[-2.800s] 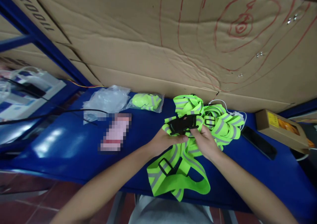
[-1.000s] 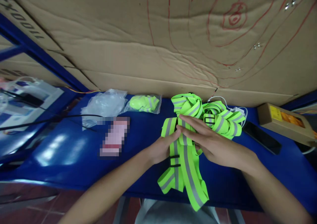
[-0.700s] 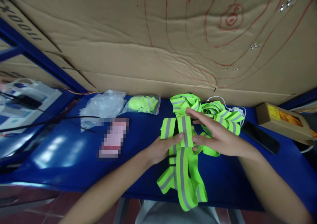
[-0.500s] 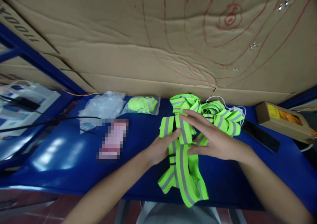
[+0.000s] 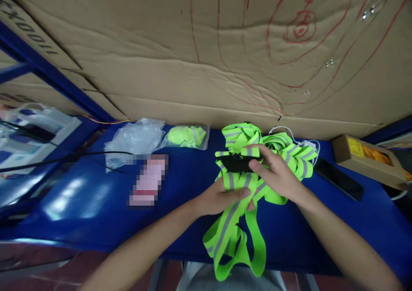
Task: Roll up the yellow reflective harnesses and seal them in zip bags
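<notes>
A neon yellow-green strap point(image 5: 227, 222) with a grey reflective stripe hangs in loops over the front part of the blue table. My left hand point(image 5: 222, 198) is closed on it, thumb across the band. My right hand point(image 5: 273, 171) pinches a black section point(image 5: 238, 164) of the strap between thumb and fingers, just above my left hand. Behind my hands lie a folded neon strap point(image 5: 241, 134) and a looser pile of similar straps point(image 5: 301, 156). Some fingertips of both hands are hidden by the bands.
On the blue table point(image 5: 112, 222), a clear plastic bag point(image 5: 137, 138), a bagged neon bundle point(image 5: 188, 136) and a pink blurred item point(image 5: 149, 180) lie left. A black phone point(image 5: 339, 179) and cardboard box point(image 5: 367, 158) lie right. Cardboard point(image 5: 144, 80) stands behind.
My right hand has closed on the strap's black section, which has turned into view. The loops below have shifted and hang lower. My left hand has moved slightly right.
</notes>
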`<action>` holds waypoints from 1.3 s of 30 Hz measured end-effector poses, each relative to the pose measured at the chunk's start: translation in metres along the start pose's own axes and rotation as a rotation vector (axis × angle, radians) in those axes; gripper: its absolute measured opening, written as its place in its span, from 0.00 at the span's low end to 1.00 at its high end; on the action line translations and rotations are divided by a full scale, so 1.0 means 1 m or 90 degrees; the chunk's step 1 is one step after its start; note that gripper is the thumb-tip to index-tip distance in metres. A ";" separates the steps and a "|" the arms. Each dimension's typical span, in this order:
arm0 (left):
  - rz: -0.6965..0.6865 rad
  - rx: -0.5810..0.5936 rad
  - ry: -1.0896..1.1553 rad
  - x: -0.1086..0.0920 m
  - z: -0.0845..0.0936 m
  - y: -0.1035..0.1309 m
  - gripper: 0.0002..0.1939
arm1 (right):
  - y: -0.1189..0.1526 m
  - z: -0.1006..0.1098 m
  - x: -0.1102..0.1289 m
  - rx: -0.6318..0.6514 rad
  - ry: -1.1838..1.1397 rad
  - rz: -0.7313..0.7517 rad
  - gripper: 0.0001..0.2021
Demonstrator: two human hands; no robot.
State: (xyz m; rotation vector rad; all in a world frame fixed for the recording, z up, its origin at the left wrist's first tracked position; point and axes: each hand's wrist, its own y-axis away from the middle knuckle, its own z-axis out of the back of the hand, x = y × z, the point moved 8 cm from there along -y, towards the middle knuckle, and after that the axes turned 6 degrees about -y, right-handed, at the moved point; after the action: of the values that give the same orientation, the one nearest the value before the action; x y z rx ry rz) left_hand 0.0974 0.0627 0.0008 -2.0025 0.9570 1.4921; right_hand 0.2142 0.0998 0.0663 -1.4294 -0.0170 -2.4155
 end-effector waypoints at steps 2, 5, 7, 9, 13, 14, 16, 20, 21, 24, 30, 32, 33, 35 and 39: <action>-0.006 0.012 -0.023 0.002 -0.002 0.001 0.16 | -0.001 -0.003 -0.003 0.017 0.006 0.002 0.18; 0.001 0.011 -0.114 0.004 0.000 0.002 0.18 | -0.002 0.005 -0.007 -0.039 -0.031 -0.008 0.20; 0.018 0.027 -0.163 0.005 0.001 0.002 0.19 | -0.002 0.011 -0.012 -0.077 -0.103 -0.043 0.23; 0.023 0.046 -0.149 0.004 0.002 0.001 0.24 | -0.001 0.016 -0.016 -0.096 -0.174 -0.090 0.24; -0.123 -0.173 -0.104 -0.024 0.036 0.003 0.46 | 0.001 0.018 -0.018 -0.098 -0.229 -0.134 0.23; -0.189 -0.251 -0.144 -0.036 0.045 0.009 0.51 | 0.001 0.016 -0.018 -0.089 -0.229 -0.139 0.24; -0.307 -0.339 -0.294 -0.057 0.052 0.020 0.58 | 0.001 0.008 -0.017 -0.058 -0.219 -0.145 0.25; -0.377 -0.334 -0.595 -0.074 0.042 0.027 0.43 | 0.002 -0.010 -0.016 0.018 -0.215 -0.135 0.24; -0.376 -0.334 -0.620 -0.075 0.042 0.027 0.38 | 0.002 -0.012 -0.016 0.031 -0.221 -0.128 0.23; -0.380 -0.359 -0.621 -0.078 0.047 0.029 0.36 | 0.002 -0.019 -0.013 0.068 -0.242 -0.091 0.19; -0.375 -0.444 -0.591 -0.076 0.056 0.034 0.32 | 0.001 -0.033 -0.004 0.137 -0.354 -0.058 0.11; -0.378 -0.486 -0.522 -0.073 0.060 0.035 0.34 | 0.000 -0.035 -0.004 0.132 -0.356 -0.058 0.10; -0.378 -0.510 -0.463 -0.071 0.063 0.036 0.36 | 0.000 -0.035 -0.006 0.117 -0.344 -0.062 0.09; -0.355 -0.535 -0.300 -0.064 0.069 0.035 0.44 | 0.000 -0.036 -0.012 0.083 -0.309 -0.076 0.10; -0.171 -0.454 0.040 -0.035 0.069 0.017 0.58 | 0.002 -0.043 -0.023 0.036 -0.245 -0.102 0.13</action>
State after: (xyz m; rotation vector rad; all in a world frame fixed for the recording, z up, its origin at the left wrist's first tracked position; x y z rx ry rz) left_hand 0.0352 0.1104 0.0143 -2.5372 0.1429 1.7725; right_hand 0.1884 0.0971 0.0250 -1.9055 -0.2986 -2.1980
